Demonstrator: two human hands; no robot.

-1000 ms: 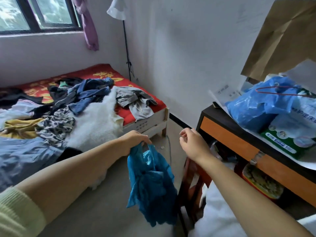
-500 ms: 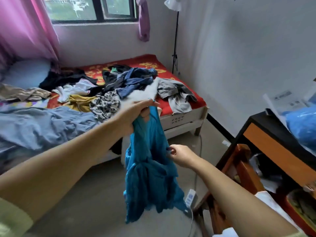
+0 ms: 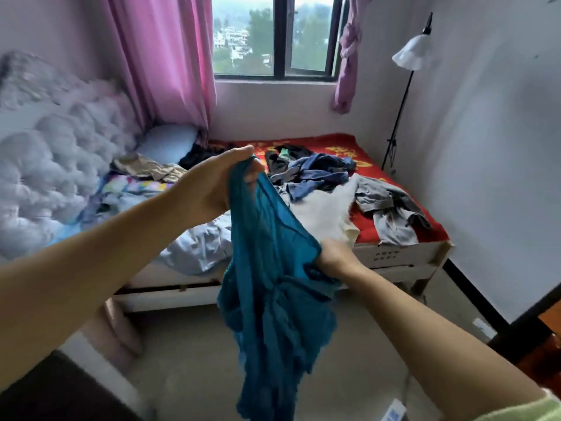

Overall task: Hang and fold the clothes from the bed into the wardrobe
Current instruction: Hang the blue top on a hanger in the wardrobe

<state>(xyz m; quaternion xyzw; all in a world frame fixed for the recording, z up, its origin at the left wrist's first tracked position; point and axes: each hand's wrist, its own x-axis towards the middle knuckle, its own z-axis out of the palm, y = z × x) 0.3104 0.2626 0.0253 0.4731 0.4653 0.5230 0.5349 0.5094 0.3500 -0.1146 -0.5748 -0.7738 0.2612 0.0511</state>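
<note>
Teal garment (image 3: 273, 284): we hold it up in the air in front of the bed, over the floor; it hangs long and loose, thin and a little see-through, not yet folded and not on a hanger.

Left hand (image 3: 218, 183): we raise it high, arm stretched forward, and its fingers pinch the top edge of the teal garment.

Right hand (image 3: 334, 256): it is lower and to the right, fingers curled around a side edge of the same cloth, so the two hands are apart and pull the fabric a little open between them.

Step in hand: we judge that we are spreading the piece to find its shape before we fold or hang it.

Bed (image 3: 394, 256): many clothes wait there, among them a dark blue pile (image 3: 315, 174), a grey piece (image 3: 388, 205), a white one (image 3: 321, 208) and a light blue sheet (image 3: 200, 247).

Progress: we think the task is early; most of the clothes are not sorted.

Wardrobe: we cannot see it in this view.

Around: a pink curtain (image 3: 164, 62), a window (image 3: 273, 34) and a floor lamp (image 3: 409, 56) stand behind the bed.
</note>
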